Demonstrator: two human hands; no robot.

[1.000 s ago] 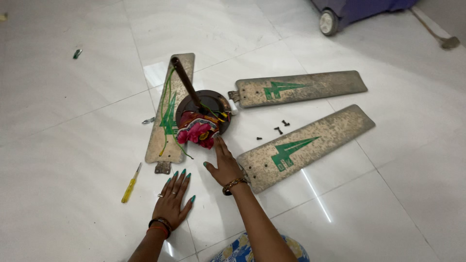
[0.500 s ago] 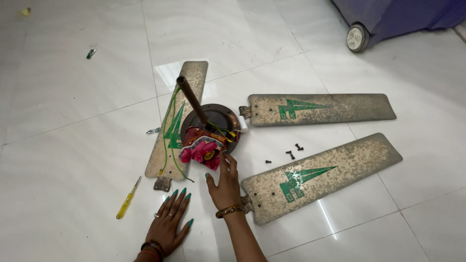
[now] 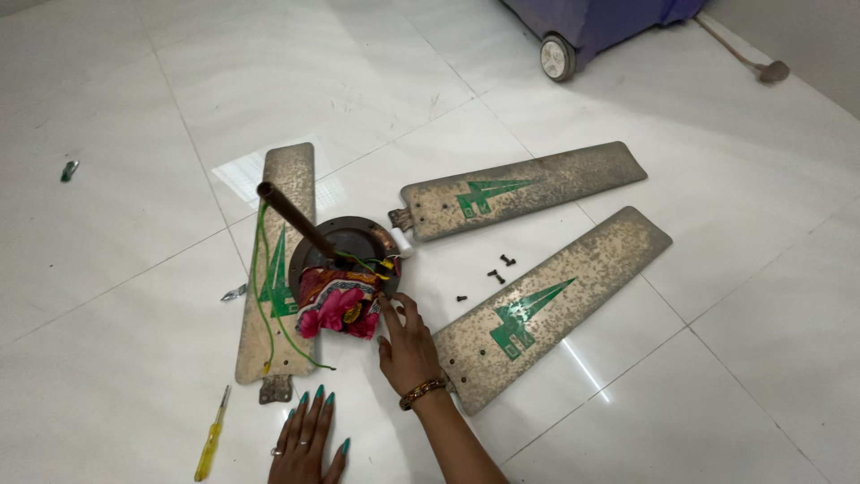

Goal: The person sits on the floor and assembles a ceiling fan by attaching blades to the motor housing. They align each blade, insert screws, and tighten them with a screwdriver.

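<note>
Head view: a dismantled ceiling fan lies spread over the white tiled floor (image 3: pixel 134 296), its parts set apart so each can be reached. At the centre of the frame sits the round motor hub (image 3: pixel 345 246) with its brown rod (image 3: pixel 296 220) slanting up and to the left. A red and pink patterned cloth (image 3: pixel 336 309) is bunched against the hub's lower edge, likely as padding or a wipe.

The right hand (image 3: pixel 408 350), just below the hub, has its fingers loosely spread and its fingertips touching the cloth's right edge and the hub's rim; it clasps nothing firmly. The left hand (image 3: pixel 309 439), at the bottom of the frame, lies flat and open on the tile, apparently as a prop for leaning.

Three blades lie around the hub: one under it at left (image 3: pixel 278 269), one to the upper right (image 3: pixel 520 188), one to the lower right (image 3: pixel 546 309). Loose black screws (image 3: pixel 497 269) rest between the right-hand blades. A yellow screwdriver (image 3: pixel 211 435) lies at lower left, near the left hand. Green wire (image 3: pixel 260 296) trails over the left blade.
</note>
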